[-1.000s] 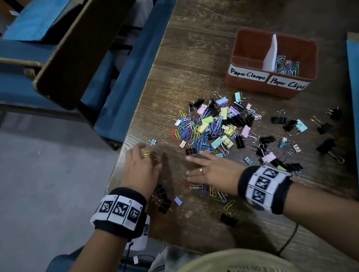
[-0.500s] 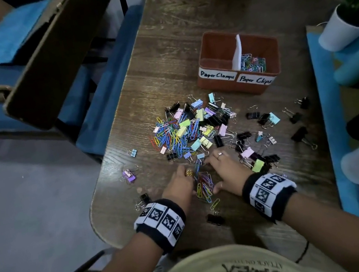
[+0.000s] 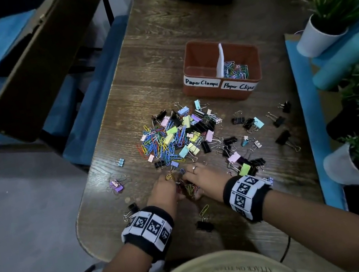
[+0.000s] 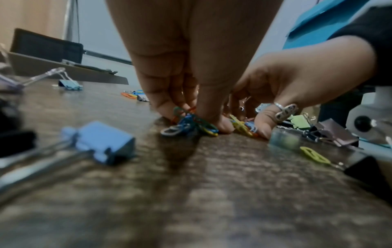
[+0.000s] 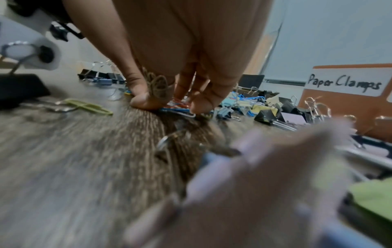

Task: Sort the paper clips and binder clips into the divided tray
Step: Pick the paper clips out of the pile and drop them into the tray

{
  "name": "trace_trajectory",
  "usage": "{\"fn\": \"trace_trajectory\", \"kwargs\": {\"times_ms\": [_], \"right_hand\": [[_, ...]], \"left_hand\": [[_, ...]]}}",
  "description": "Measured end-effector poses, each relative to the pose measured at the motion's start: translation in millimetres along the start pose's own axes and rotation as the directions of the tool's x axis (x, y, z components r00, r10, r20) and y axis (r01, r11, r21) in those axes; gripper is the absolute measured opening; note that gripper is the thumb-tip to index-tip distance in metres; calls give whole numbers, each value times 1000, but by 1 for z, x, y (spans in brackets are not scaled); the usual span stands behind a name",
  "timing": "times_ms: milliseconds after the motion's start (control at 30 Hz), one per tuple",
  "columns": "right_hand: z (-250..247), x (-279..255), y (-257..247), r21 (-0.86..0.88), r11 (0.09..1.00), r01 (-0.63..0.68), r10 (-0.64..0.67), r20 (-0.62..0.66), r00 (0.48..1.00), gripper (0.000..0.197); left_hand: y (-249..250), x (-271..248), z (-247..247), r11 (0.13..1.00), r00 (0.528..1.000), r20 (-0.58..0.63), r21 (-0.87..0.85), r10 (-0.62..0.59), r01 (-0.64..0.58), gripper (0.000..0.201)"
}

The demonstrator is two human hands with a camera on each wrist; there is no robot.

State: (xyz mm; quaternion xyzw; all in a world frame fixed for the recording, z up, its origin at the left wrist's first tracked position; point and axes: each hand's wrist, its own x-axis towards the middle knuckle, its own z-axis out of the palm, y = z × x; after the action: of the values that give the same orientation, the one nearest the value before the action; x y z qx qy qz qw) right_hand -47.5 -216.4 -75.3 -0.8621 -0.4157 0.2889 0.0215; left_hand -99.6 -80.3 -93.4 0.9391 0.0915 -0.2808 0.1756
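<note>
A mixed pile of coloured paper clips and binder clips (image 3: 174,136) lies mid-table. Behind it stands the orange divided tray (image 3: 193,54), labelled "Paper Clamps" on the left and "Paper Clips" on the right. Paper clips (image 3: 235,70) lie in its right compartment. My left hand (image 3: 174,184) and right hand (image 3: 192,180) meet just in front of the pile. In the left wrist view my left hand (image 4: 191,117) pinches a small bunch of paper clips (image 4: 188,125) against the table. In the right wrist view my right hand (image 5: 169,105) curls thumb and fingers onto more clips (image 5: 178,107).
Loose binder clips (image 3: 279,120) are scattered to the right, and lilac ones (image 3: 116,186) lie near the left edge. A black binder clip (image 3: 204,225) and a green paper clip (image 3: 203,209) sit in front of my hands. Potted plants (image 3: 324,38) on a blue mat (image 3: 308,113) line the right side.
My left hand moved right from the table's left edge to meet my right hand. Together they have drawn a small bunch of paper clips between them.
</note>
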Motion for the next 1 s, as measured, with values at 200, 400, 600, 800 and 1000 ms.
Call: {"fn": "trace_trajectory", "kwargs": {"times_ms": [200,400,600,800,1000], "right_hand": [[3,-6,0,-68,997,-34,30,-59,998,55],[-4,6,-12,-24,992,126,-126,12,992,72],[-7,1,-19,-84,990,118,-114,44,992,40],[-2,-6,-25,-165,982,88,-70,109,992,39],[4,-9,-30,-172,985,-25,39,76,996,57]], "left_hand": [[-6,-4,-4,999,1000,-1,42,14,-14,35],[-23,-8,-4,999,999,-31,-19,-43,42,29],[-25,-16,0,985,999,-23,167,-39,43,30],[-12,-17,2,932,997,36,357,-74,56,36],[-9,-11,-10,945,989,112,321,-96,56,33]]}}
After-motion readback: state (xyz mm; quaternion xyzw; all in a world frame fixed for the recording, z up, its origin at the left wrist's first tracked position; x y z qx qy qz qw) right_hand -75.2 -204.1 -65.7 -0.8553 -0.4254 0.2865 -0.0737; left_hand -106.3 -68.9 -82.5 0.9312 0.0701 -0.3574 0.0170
